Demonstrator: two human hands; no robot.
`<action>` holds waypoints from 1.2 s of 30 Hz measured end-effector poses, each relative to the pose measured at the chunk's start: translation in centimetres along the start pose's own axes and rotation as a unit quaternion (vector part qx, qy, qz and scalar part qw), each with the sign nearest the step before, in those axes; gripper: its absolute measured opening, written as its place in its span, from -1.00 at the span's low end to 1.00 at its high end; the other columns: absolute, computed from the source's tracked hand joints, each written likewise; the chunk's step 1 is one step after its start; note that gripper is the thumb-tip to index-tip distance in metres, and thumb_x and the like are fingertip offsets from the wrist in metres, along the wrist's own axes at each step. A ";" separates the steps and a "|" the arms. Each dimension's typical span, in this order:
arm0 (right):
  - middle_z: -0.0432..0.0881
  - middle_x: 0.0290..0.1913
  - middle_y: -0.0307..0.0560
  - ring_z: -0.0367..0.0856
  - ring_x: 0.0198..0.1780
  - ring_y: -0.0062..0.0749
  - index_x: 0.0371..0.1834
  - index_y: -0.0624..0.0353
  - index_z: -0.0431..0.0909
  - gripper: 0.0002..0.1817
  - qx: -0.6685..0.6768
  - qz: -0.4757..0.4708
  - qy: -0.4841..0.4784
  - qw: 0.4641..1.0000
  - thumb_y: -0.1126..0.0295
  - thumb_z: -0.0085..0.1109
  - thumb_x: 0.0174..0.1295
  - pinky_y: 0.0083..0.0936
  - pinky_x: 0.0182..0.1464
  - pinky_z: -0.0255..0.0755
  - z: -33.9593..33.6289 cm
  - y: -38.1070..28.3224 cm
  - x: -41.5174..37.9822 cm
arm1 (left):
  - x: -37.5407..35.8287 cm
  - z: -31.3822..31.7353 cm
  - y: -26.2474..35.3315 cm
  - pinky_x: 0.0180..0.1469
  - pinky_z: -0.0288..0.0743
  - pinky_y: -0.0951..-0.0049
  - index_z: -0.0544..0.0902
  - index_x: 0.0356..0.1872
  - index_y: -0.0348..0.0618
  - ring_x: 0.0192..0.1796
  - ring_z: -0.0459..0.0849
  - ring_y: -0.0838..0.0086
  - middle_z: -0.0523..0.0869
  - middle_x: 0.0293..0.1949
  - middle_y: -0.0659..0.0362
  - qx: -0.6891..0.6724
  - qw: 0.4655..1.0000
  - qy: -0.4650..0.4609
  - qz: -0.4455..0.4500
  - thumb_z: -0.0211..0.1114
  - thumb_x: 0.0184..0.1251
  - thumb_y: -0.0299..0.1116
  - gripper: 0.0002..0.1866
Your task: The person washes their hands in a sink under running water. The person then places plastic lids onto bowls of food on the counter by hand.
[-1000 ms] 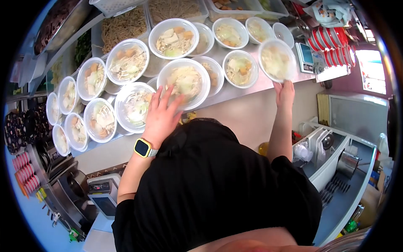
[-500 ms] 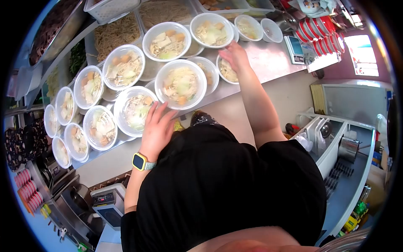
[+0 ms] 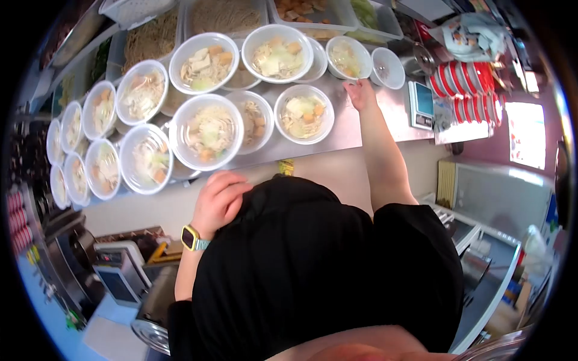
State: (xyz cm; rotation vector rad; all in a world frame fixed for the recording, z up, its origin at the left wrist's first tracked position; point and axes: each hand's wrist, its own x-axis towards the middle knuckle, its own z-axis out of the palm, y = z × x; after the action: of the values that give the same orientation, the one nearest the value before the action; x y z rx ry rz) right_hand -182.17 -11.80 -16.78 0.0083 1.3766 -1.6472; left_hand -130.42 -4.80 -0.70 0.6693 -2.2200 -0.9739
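Two rows of round clear plastic bowls stand on a metal counter (image 3: 385, 123); they hold noodles, greens, pale blocks and orange-brown cubes. At the counter's right part my right hand (image 3: 360, 96) reaches out, fingertips at the near rim of a smaller filled bowl (image 3: 348, 55). Whether they grip it is hard to see. Below the front edge, close to my body, my left hand (image 3: 221, 198) hovers with loosely bent fingers and nothing visible in it. The bowl nearest to it is a large one (image 3: 208, 133). Another filled bowl (image 3: 304, 115) sits alone in the front row.
Beside the smaller bowl stands a bowl (image 3: 388, 69) with little in it. Farther right are a digital scale (image 3: 421, 105) and stacked red-and-white containers (image 3: 463, 78). Behind the bowls are tubs of noodles (image 3: 224, 18) and of brown cubes (image 3: 301, 9).
My right hand has gone from a front-row bowl to the smaller bowl farther right. My left hand has drawn back from the large bowls. The view has shifted, moving the large bowls leftward.
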 end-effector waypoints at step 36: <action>0.64 -0.43 -0.05 0.67 -0.44 -0.22 0.34 -0.11 0.32 -0.50 -0.611 -0.297 -0.389 0.622 0.36 0.06 0.30 -0.31 -0.37 0.53 -0.5 1.6 -19.4 | 2.1 14.6 1.8 0.27 0.37 0.23 0.63 0.07 -0.10 0.28 0.44 0.10 0.42 0.30 0.01 0.145 0.939 0.240 -0.197 0.24 0.24 -0.54 -0.65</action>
State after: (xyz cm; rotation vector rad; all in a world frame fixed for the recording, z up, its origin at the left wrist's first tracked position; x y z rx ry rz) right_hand -170.78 1.15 -7.66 -1.8929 1.5219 -0.5745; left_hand -142.47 1.70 -6.48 1.3687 -1.8333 -0.5724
